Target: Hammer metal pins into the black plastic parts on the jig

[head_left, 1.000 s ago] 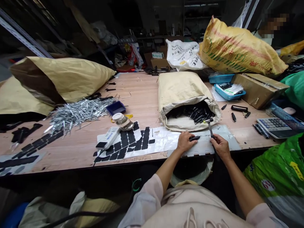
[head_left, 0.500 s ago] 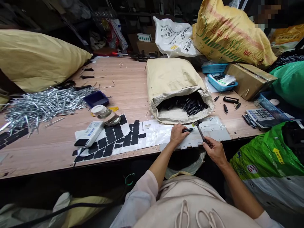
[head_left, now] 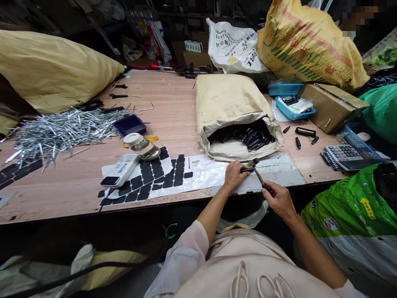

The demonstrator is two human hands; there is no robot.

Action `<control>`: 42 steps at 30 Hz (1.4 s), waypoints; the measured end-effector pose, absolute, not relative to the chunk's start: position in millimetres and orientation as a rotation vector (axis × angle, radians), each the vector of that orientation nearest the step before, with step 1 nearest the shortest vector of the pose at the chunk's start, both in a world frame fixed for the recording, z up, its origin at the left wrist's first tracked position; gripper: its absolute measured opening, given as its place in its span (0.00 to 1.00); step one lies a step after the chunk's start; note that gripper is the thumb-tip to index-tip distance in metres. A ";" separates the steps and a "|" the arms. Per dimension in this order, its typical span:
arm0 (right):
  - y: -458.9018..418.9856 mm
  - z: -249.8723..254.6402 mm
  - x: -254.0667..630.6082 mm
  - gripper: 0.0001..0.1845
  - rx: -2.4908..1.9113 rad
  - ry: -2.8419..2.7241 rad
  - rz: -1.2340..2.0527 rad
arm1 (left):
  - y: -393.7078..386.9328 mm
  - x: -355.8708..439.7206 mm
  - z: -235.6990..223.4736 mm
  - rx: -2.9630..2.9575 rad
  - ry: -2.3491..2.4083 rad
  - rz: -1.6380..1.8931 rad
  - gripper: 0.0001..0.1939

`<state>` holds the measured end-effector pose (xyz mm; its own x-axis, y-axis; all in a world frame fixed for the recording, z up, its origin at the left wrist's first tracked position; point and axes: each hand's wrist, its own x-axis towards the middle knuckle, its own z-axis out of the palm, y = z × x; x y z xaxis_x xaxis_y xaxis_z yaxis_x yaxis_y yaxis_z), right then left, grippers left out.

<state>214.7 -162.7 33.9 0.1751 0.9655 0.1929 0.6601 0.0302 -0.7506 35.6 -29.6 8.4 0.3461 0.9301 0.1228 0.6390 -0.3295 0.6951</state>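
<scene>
A: What's the step here?

B: Biggest first: one open kraft sack (head_left: 228, 97), right of centre, with a pale board (head_left: 281, 171) just below it in the frame. Over the board, the right hand (head_left: 279, 200) is wrapped round a hammer (head_left: 259, 178), and the left hand (head_left: 235, 175) has a slim black part (head_left: 247, 170) pinched, a bit below and right of frame centre. Looks like lining up the hammer on the part; can't tell if they touch.

A: So what does the next move call for?

B: Imo a firm pinch, with the left hand clear of the hammer's head.

A: Counts?

B: One open sack, one board, one hammer, one pinched part. Towards the right edge: one black frame-like piece (head_left: 305, 131), three loose black pieces (head_left: 298, 142). The heap of black parts (head_left: 256, 138) in the sack overlaps too much to count.
</scene>
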 end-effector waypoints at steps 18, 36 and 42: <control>-73.7 -13.4 262.3 0.29 -1.614 -1.125 0.714 | -27.5 31.7 4.4 2.095 1.324 0.721 0.08; -76.0 -20.5 262.9 0.26 -1.644 -1.211 0.622 | -148.5 -14.2 -0.8 2.548 1.037 0.870 0.20; -75.5 -22.6 262.6 0.26 -1.645 -1.234 0.606 | -29.5 11.8 30.8 2.283 1.499 1.060 0.13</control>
<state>262.6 -75.5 -22.6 0.3660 0.9186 0.1495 0.4439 -0.0311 -0.8955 11.8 -29.5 30.8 0.2231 0.8649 0.4497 0.7124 -0.4596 0.5304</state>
